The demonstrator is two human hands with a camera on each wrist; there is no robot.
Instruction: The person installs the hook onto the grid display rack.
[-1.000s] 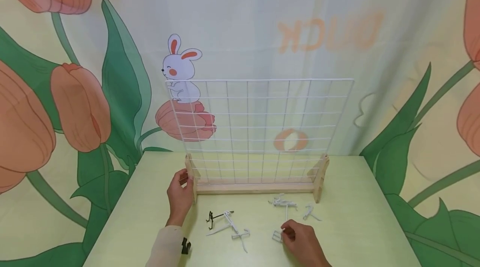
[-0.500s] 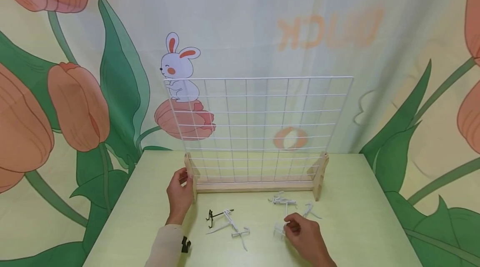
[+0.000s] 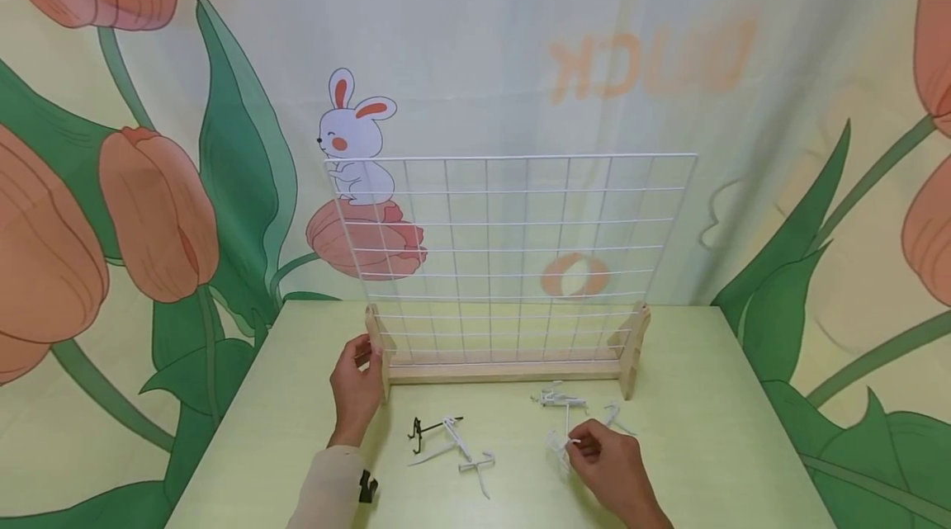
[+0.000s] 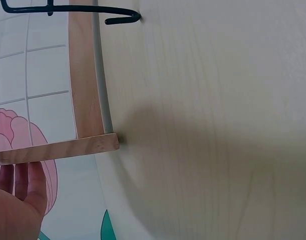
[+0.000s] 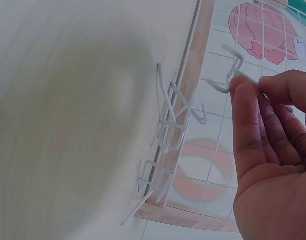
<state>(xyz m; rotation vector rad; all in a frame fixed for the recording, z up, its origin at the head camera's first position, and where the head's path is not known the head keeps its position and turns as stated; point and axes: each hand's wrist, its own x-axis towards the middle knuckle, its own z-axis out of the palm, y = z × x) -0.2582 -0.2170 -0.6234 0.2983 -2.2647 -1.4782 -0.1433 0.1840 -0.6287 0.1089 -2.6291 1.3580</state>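
Note:
My left hand [image 3: 355,384] grips the left upright of a wooden stand [image 3: 505,374]; in the left wrist view its fingers [image 4: 36,182] lie along the upright [image 4: 57,151]. The stand bears a white wire grid [image 3: 513,157]. Low over the table's right half, my right hand [image 3: 612,463] pinches a white wire hook [image 5: 235,65] between thumb and fingertips. That hook is blurred in the head view, its prongs pointing away from the hand. Just beyond it, more white hooks [image 3: 560,400] lie in a bunch, with a single white hook [image 3: 612,413] to the right.
Between the hands, a black wire hook [image 3: 418,433] and white hooks [image 3: 456,438] lie on the pale table [image 3: 706,430]. A small black piece [image 3: 367,486] shows beside the left sleeve [image 3: 330,484]. Behind the grid hangs a curtain [image 3: 475,42] printed with tulips and a rabbit.
My right hand has shifted slightly right and away from me, and the pinched white hook has turned in its fingers. The left hand stays on the stand.

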